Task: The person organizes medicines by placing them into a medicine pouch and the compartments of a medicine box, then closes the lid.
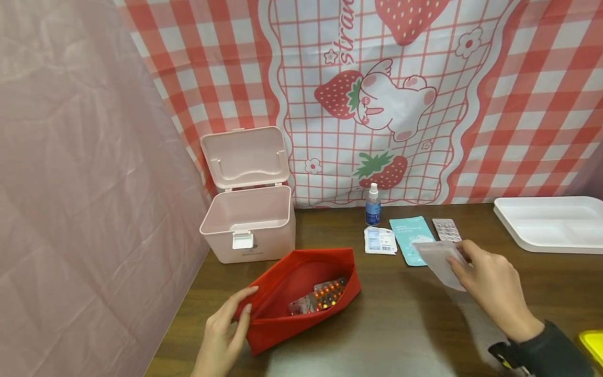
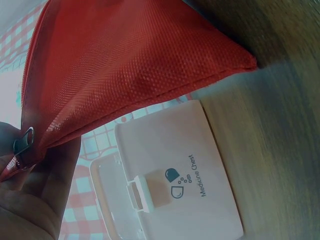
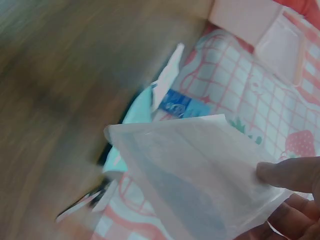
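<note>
A red zippered pouch lies unzipped on the table with several pill blister packs inside. My left hand pinches the pouch's left end, beside the zipper pull seen in the left wrist view. Over the table on the right, my right hand holds a flat, translucent white packet between thumb and fingers. What the packet contains cannot be made out. Beyond it lie a teal sachet and a silver blister pack, with a small white packet to the left.
A pink medicine box with its lid up stands behind the pouch. A small spray bottle stands near the back cloth. At the right are a white divided tray and the corner of something yellow.
</note>
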Tool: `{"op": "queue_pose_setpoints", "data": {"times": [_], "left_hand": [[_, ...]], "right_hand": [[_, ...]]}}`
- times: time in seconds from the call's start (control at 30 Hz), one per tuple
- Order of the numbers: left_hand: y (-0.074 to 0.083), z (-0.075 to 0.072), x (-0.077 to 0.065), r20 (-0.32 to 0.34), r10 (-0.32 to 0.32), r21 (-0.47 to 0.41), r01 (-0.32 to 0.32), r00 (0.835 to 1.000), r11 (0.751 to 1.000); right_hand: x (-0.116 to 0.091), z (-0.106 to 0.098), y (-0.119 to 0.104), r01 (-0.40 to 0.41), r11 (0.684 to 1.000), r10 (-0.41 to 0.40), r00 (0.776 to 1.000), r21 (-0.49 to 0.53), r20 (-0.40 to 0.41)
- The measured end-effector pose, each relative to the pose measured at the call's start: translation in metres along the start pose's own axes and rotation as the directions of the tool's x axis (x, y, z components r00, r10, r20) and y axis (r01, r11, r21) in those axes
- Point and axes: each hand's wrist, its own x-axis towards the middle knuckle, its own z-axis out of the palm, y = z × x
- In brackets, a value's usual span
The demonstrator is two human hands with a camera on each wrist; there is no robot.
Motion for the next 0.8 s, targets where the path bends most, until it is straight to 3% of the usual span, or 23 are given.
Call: {"op": "queue_pose_setpoints", "data": {"times": [0.23,0.57,0.67,0.8], "left_hand": [[-0.001,0.001,0.000,-0.003,0.012,-0.005,-0.012,1.000,1.000],[-0.001,0.001,0.000,-0.009,0.017,-0.006,-0.017,1.000,1.000],[0.000,0.001,0.000,-0.008,0.016,-0.009,-0.016,1.000,1.000],[0.000,0.001,0.000,-0.001,0.011,-0.016,-0.011,1.000,1.000]], "right_hand": [[0.012,-0.005,-0.022,0.084,0.989,-0.070,0.991,0.124,-0.112],[0.025,-0.018,-0.072,0.220,0.930,-0.161,0.964,0.295,-0.212],[0.028,-0.020,-0.087,0.255,0.897,-0.175,0.955,0.360,-0.239],[0.031,-0.020,-0.106,0.307,0.822,-0.209,0.946,0.479,-0.248]]}}
